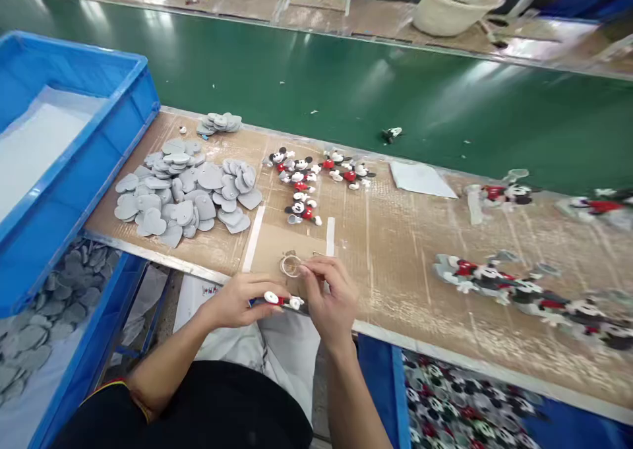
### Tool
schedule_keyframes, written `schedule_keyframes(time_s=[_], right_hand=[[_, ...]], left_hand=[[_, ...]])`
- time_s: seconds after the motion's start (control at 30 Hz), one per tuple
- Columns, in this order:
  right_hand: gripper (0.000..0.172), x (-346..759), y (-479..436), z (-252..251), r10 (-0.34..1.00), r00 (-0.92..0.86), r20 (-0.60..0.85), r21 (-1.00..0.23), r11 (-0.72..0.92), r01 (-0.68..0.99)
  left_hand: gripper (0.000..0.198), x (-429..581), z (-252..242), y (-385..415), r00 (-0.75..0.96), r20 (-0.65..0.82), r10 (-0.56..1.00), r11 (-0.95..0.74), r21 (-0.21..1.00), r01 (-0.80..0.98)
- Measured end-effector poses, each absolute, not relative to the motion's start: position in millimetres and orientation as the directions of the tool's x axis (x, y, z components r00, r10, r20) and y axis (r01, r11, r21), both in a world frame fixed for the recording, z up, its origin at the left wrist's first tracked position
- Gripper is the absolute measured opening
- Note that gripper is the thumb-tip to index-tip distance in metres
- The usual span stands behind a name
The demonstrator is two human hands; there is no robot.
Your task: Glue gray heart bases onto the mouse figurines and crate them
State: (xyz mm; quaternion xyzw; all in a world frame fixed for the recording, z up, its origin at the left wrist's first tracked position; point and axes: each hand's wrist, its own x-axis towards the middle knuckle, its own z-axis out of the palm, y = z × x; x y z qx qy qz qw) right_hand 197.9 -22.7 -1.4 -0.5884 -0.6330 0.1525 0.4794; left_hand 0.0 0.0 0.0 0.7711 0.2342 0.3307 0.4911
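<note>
My left hand (244, 299) is closed around a small mouse figurine (283, 300) with white shoes and a red body, held low at the table's front edge. My right hand (329, 291) pinches what looks like a thin stick, its tip by a small round dish (289, 265); the fingers largely hide it. Behind the dish lie several mouse figurines (302, 209) in black, white and red. Left of them, grey heart-shaped pieces (190, 195) are heaped on the cardboard-covered table (390, 258).
A blue crate (126, 96) stands at the left, above another bin of grey pieces (39, 324). More figurines (534, 291) lie to the right, with a bin of figurines (459, 403) below. Beyond the table runs a green belt (277, 73); a white bucket (452, 7) is across it.
</note>
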Motion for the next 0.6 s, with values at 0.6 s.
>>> schedule_keyframes(time_s=[0.6], right_hand=[[0.024, 201.6, -26.1, 8.2, 0.916, 0.402, -0.004, -0.990, -0.059, 0.124]], left_hand=[[0.021, -0.3, 1.7, 0.6, 0.676, 0.277, 0.683, -0.404, 0.914, 0.034]])
